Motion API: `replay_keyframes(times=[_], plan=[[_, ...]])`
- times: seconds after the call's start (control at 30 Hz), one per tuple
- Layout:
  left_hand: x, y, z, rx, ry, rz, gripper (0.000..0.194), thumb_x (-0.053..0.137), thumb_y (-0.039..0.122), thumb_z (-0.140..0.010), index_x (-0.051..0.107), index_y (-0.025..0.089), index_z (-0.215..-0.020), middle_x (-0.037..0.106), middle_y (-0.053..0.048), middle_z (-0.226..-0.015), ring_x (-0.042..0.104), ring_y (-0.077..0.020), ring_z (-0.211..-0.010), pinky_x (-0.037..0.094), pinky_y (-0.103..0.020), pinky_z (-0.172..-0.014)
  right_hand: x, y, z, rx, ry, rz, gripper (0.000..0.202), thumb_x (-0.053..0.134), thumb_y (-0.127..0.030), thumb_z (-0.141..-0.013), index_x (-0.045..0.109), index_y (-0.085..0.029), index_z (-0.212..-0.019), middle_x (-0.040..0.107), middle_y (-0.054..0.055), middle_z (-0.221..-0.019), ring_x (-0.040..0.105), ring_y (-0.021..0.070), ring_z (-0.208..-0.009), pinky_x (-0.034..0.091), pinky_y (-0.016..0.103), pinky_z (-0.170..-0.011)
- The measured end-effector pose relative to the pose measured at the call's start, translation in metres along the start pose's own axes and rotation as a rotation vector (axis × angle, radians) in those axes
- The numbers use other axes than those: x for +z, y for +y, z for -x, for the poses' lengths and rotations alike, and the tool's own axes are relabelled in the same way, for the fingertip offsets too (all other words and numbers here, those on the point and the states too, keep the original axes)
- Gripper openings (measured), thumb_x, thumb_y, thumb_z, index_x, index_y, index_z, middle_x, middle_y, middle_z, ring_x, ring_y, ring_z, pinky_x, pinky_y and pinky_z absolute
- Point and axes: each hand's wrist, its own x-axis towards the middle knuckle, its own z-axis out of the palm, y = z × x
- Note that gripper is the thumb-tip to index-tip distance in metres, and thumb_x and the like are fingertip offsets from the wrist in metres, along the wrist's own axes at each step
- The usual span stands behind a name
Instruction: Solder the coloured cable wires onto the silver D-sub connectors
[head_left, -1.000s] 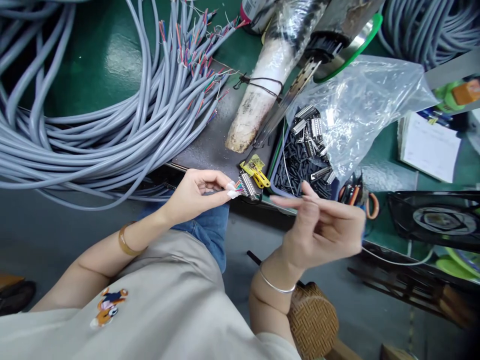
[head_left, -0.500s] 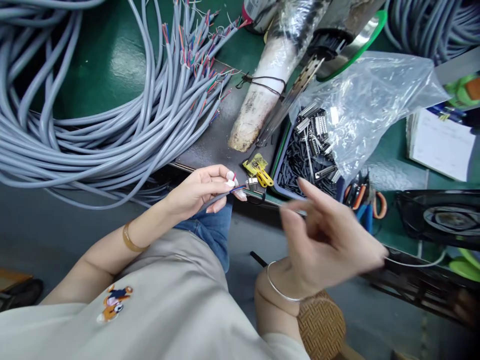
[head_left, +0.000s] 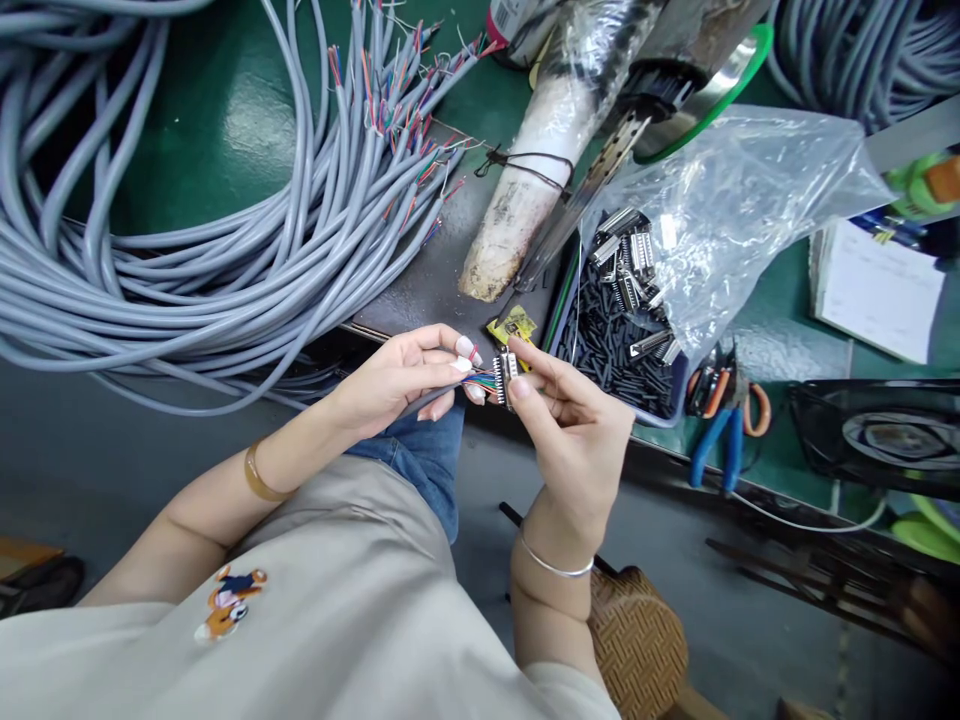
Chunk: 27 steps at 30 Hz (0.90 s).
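My left hand (head_left: 409, 375) is closed on the end of a grey cable (head_left: 421, 402), whose thin coloured wires (head_left: 482, 379) fan out past the fingertips. In a pinch between thumb and forefinger, my right hand (head_left: 566, 415) holds a metal pin connector (head_left: 505, 377). Its row of pins faces the wires; whether they touch I cannot tell. Just behind the connector lies a yellow tag-like piece (head_left: 516, 325), partly hidden by my right fingers.
A bin of black sleeves (head_left: 611, 335) and metal connectors (head_left: 642, 252) stands right of my hands. Grey cables (head_left: 225, 270) fill the bench's left. A stained white wrapped roll (head_left: 517, 200) lies behind my hands. Blue-handled pliers (head_left: 718, 440) hang at the bench edge, near a clear plastic bag (head_left: 757, 200).
My right hand has moved left from beside the bin to the wire ends. A metal connector is now seen in its fingers. My left hand has stayed nearly still.
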Motion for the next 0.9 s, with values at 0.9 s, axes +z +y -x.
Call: replay_keyframes(times=[0.9], plan=[[-0.003, -0.009, 0.001, 0.117, 0.059, -0.156, 0.026, 0.092, 0.028, -0.068, 0.073, 0.012, -0.077, 0.073, -0.003, -0.079, 0.062, -0.0068, -0.055, 0.048, -0.018, -0.048, -0.005, 0.012, 0.006, -0.513, 0.022, 0.428, 0.027, 0.064, -0.006, -0.09, 0.068, -0.026, -0.107, 0.079, 0.005, -0.119, 0.079, 0.0164, -0.086, 0.062, 0.025, -0.067]])
